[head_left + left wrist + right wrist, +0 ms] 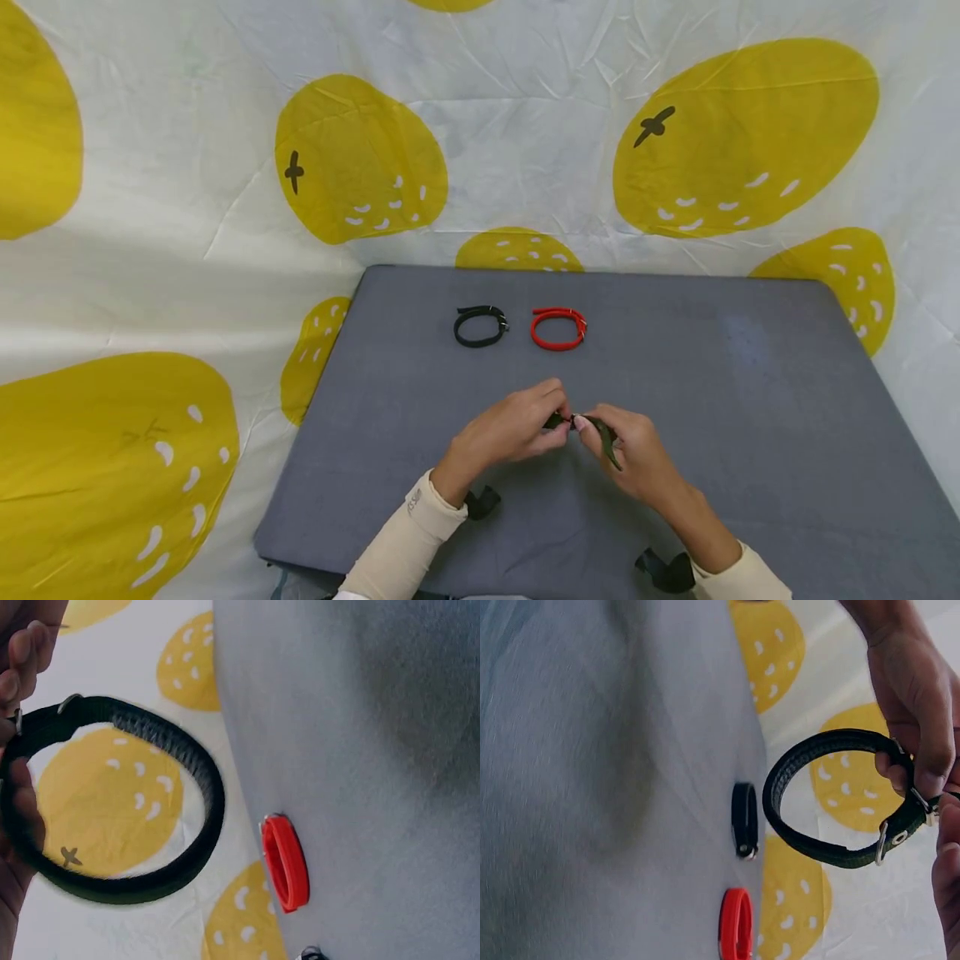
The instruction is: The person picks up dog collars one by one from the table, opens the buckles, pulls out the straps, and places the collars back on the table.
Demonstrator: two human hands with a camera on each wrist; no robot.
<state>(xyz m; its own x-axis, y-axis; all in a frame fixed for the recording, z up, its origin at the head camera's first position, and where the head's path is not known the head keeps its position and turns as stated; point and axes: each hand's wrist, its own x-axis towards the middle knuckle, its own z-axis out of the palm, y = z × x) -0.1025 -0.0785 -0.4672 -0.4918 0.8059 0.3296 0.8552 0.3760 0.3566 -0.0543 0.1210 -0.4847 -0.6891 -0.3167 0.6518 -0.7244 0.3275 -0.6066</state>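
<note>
Both hands pinch a dark green collar [609, 446] at its metal buckle, above the front middle of the table. In the head view my left hand [513, 427] has its fingertips and thumb on the strap left of the buckle. From the other side, my right hand [637, 454] grips the strap with its thumb near the buckle. The wrist views show the collar [810, 851] closed into a loop, with metal rings and an eyelet. Fingers partly cover the buckle.
Farther back on the grey table [675, 358] lie a black collar [480, 342] and, right of it, a red collar [558, 346], both looped and buckled. Behind the table hangs a white cloth [525, 167] printed with yellow fruit. Dark straps hang at both wrists.
</note>
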